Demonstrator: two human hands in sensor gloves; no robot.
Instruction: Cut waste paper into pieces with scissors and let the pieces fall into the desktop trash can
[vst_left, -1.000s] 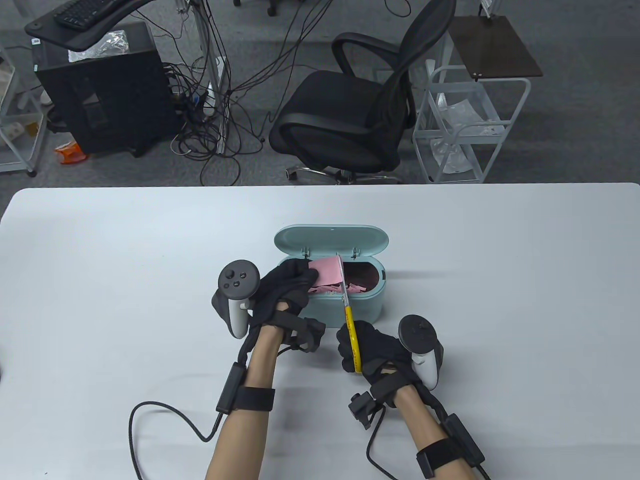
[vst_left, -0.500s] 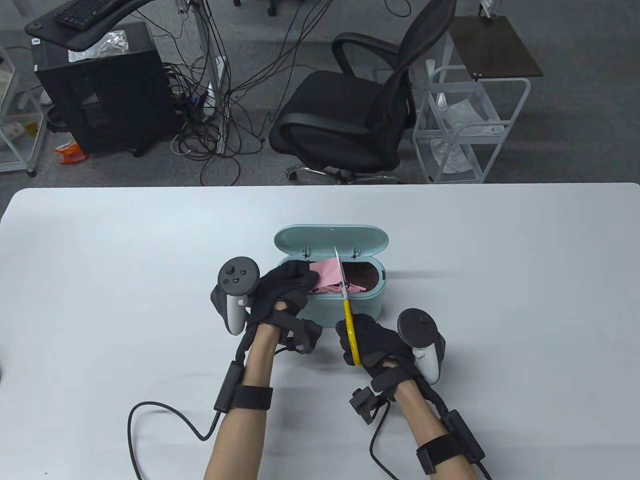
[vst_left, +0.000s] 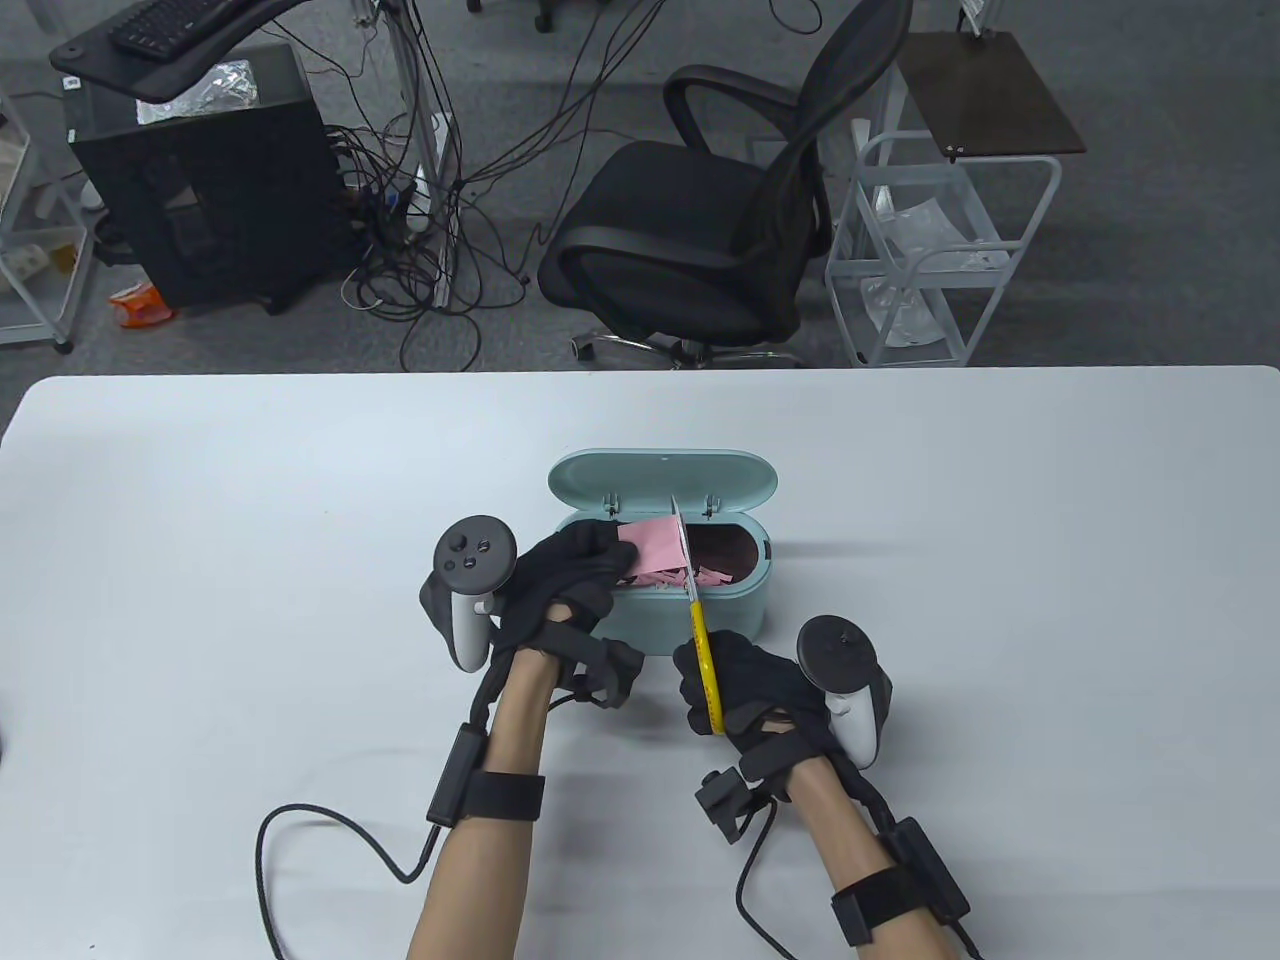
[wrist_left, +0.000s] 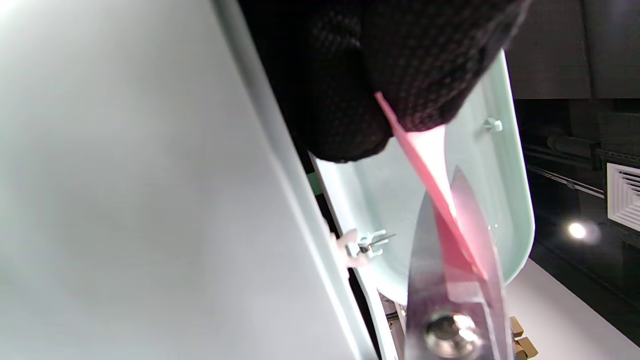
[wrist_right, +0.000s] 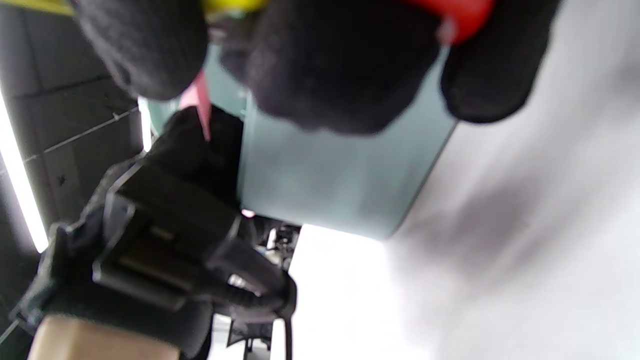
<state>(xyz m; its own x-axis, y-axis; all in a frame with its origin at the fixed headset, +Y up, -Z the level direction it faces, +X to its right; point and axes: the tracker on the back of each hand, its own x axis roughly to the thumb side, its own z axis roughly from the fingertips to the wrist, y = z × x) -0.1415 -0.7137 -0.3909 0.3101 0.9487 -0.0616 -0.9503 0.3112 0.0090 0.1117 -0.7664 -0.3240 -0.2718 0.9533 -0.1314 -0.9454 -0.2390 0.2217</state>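
A mint-green desktop trash can (vst_left: 735, 605) stands mid-table with its lid (vst_left: 662, 478) flipped open at the back; several pink scraps (vst_left: 715, 575) lie inside. My left hand (vst_left: 575, 565) pinches a pink sheet of paper (vst_left: 652, 545) over the can's left half. My right hand (vst_left: 740, 690) grips the yellow-handled scissors (vst_left: 700, 650), whose blades (vst_left: 682, 540) reach over the can along the sheet's right edge. In the left wrist view the paper (wrist_left: 430, 165) sits between the steel blades (wrist_left: 425, 260), with the open lid (wrist_left: 505, 165) behind. In the right wrist view my fingers (wrist_right: 340, 65) curl round the handles beside the can (wrist_right: 320, 175).
The white table (vst_left: 1000, 520) spreads wide on both sides of the can. Glove cables (vst_left: 300, 830) trail over its front. Beyond the far edge stand a black office chair (vst_left: 720, 230), a white wire cart (vst_left: 940, 260) and a black cabinet (vst_left: 200, 190).
The scissors slid a little forward over the can along the paper's edge. My right hand followed them slightly toward the can. The left hand has barely moved.
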